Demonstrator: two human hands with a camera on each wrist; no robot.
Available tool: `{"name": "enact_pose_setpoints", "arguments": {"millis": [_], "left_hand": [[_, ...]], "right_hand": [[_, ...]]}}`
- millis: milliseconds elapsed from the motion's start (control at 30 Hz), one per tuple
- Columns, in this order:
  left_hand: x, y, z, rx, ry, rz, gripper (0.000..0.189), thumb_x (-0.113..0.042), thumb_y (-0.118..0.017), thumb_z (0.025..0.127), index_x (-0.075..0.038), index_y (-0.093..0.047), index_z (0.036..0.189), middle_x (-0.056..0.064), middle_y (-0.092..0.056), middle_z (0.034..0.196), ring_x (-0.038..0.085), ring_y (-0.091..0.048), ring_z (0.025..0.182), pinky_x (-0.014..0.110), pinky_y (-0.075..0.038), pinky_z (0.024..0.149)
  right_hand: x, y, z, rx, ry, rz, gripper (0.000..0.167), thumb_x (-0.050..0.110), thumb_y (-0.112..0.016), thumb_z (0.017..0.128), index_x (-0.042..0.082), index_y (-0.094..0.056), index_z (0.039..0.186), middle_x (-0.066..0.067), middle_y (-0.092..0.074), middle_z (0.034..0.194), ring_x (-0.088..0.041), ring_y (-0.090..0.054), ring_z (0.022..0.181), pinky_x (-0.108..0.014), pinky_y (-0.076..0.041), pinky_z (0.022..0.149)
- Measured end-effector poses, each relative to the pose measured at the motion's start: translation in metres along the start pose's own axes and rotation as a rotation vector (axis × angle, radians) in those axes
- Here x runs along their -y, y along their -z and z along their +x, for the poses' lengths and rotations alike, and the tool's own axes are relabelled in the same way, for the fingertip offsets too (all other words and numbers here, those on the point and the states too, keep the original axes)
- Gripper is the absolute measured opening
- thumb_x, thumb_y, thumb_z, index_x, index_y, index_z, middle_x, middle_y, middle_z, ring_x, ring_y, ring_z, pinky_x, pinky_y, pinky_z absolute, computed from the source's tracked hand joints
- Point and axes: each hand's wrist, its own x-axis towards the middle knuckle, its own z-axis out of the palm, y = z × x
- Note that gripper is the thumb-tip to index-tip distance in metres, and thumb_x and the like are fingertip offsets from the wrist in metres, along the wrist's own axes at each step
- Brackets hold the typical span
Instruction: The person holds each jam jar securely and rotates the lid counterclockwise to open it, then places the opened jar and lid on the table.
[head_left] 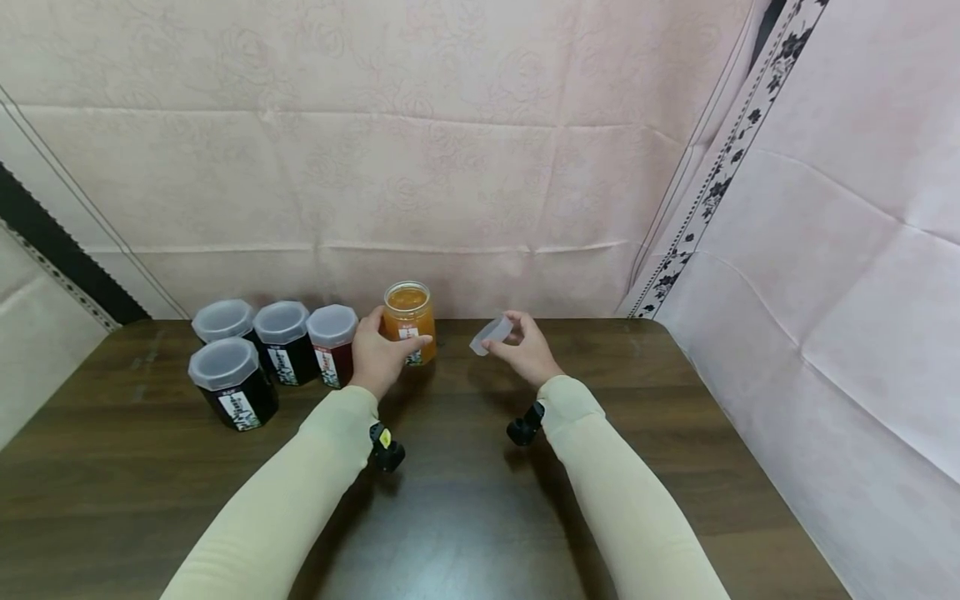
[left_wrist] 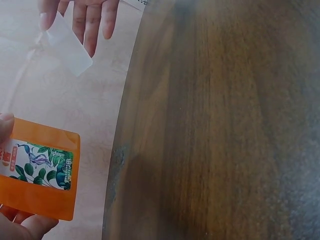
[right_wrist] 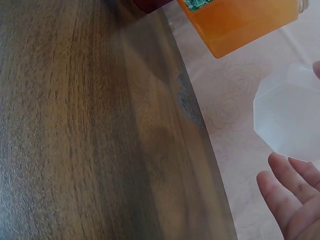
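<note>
Holding — one jar point(head_left: 415, 327), one lid point(head_left: 487, 335)

**Both Arms Reach Out**

The left arm point(head_left: 270, 500) and right arm point(head_left: 626, 483) stretch out in front. The left hand point(head_left: 378, 350) grips, its thumb pointing toward the other hand. The right hand point(head_left: 527, 348) pinches with thumb and fingers, well apart from the left.

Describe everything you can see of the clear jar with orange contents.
The clear, flat-sided jar of orange contents looks like glass or plastic. Its round, threaded mouth is uncovered. A printed white label shows green leaves and a bluish-purple bird-like figure. The person's left grip holds it roughly upright, raised above the dark brown wood-look table near its far edge.
</note>
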Motion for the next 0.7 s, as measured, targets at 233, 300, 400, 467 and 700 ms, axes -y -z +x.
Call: {"name": "enact_pose_setpoints", "arguments": {"millis": [233, 300, 400, 467, 700], "left_hand": [[0.0008, -0.0009, 0.0022, -0.011, 0.001, -0.004, 0.065, -0.025, -0.081, 0.078, -0.008, -0.05, 0.133, 0.013, -0.051, 0.129, 0.03, -0.048, 0.123, 0.045, -0.037, 0.108], [0.0008, -0.0011, 0.0028, -0.01, 0.007, -0.007, 0.065, -0.026, -0.081, 0.079, -0.008, -0.05, 0.133, 0.013, -0.051, 0.13, 0.029, -0.048, 0.123, 0.045, -0.037, 0.109], [0.0011, -0.0016, 0.0034, -0.01, 0.012, -0.011, 0.066, -0.026, -0.081, 0.079, -0.009, -0.049, 0.134, 0.013, -0.05, 0.13, 0.029, -0.047, 0.124, 0.045, -0.037, 0.109], [0.0013, -0.0021, 0.0042, -0.013, 0.012, -0.014, 0.065, -0.025, -0.081, 0.079, -0.008, -0.05, 0.133, 0.013, -0.05, 0.13, 0.03, -0.047, 0.123, 0.045, -0.037, 0.109], [0.0015, -0.0028, 0.0054, -0.011, 0.013, -0.022, 0.066, -0.024, -0.081, 0.079, -0.007, -0.049, 0.134, 0.014, -0.05, 0.129, 0.03, -0.047, 0.123, 0.045, -0.037, 0.109]], "right_hand": [[-0.0016, -0.0025, 0.0017, -0.016, 0.015, 0.016, 0.062, 0.021, -0.071, 0.087, 0.014, -0.041, 0.14, -0.012, -0.047, 0.135, -0.028, -0.047, 0.12, -0.042, -0.045, 0.094], [-0.002, -0.0029, 0.0022, -0.023, 0.01, 0.011, 0.061, 0.022, -0.072, 0.086, 0.014, -0.041, 0.139, -0.011, -0.047, 0.135, -0.028, -0.047, 0.119, -0.041, -0.045, 0.093], [-0.0029, -0.0032, 0.0026, -0.03, 0.006, 0.009, 0.062, 0.021, -0.072, 0.086, 0.013, -0.041, 0.139, -0.011, -0.046, 0.136, -0.028, -0.047, 0.118, -0.041, -0.045, 0.094], [-0.0035, -0.0034, 0.0029, -0.033, 0.002, 0.014, 0.063, 0.021, -0.073, 0.086, 0.012, -0.041, 0.14, -0.01, -0.045, 0.136, -0.028, -0.048, 0.119, -0.041, -0.045, 0.095], [-0.0058, -0.0041, 0.0053, -0.03, 0.004, 0.039, 0.067, 0.02, -0.073, 0.085, 0.007, -0.04, 0.141, -0.011, -0.047, 0.134, -0.027, -0.051, 0.118, -0.042, -0.046, 0.097]]}}
